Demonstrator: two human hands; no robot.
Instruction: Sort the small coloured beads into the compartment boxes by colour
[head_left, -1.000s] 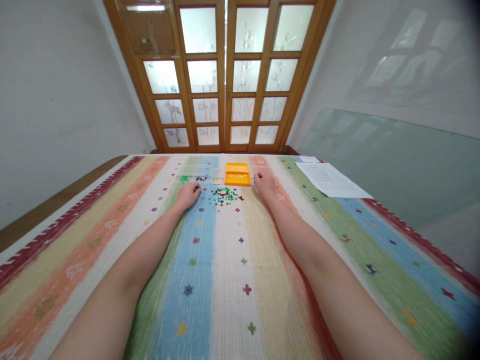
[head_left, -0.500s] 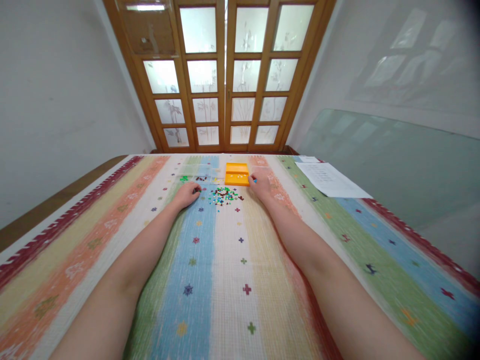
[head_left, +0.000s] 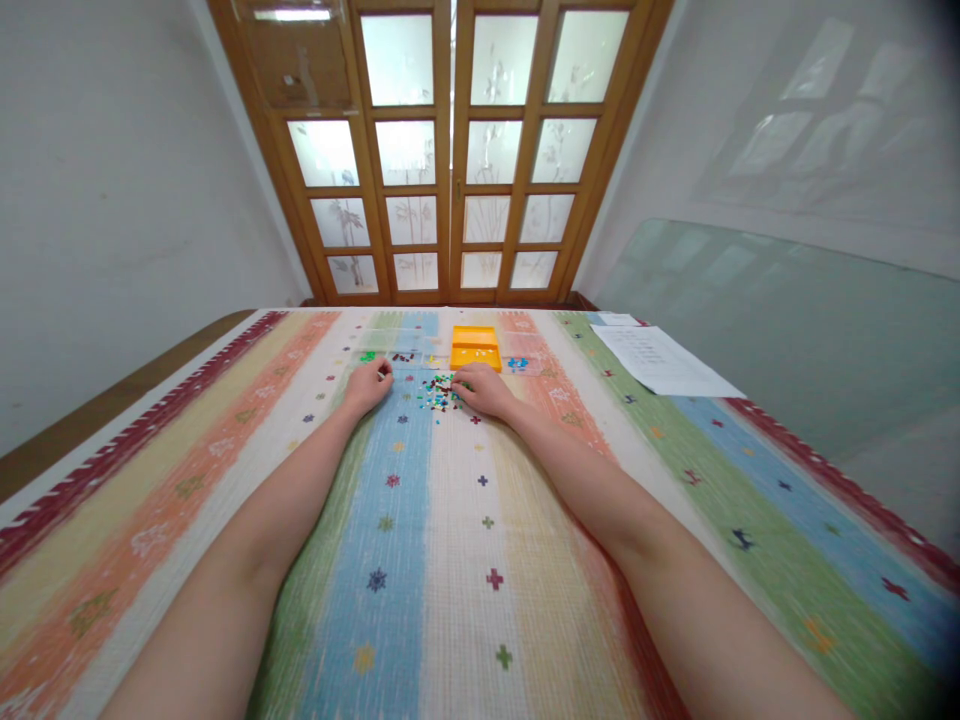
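A loose heap of tiny green, blue, brown and white pieces (head_left: pixel 435 393) lies on the striped cloth. My right hand (head_left: pixel 481 388) reaches into the heap's right side, fingertips drawn together; whatever they pinch is too small to make out. Left of the heap, my left hand (head_left: pixel 367 386) rests with curled fingers, and its grip is hidden. Beyond the hands, an open orange box (head_left: pixel 475 336) holds a few white pieces. Sorted green pieces (head_left: pixel 367 356), brown pieces (head_left: pixel 403 357) and yellow pieces (head_left: pixel 433 361) sit in clear containers behind and left; blue pieces (head_left: pixel 517 364) occupy one to the right.
A striped, patterned cloth (head_left: pixel 465 560) covers the table. White paper sheets (head_left: pixel 660 358) lie at the back right. A pale glass panel (head_left: pixel 765 330) leans along the right wall, and wooden doors with glass panes (head_left: pixel 450 150) stand behind the table.
My right hand has moved left from beside the orange box down to the heap, uncovering the blue pieces. My left hand has shifted slightly left and away from the heap.
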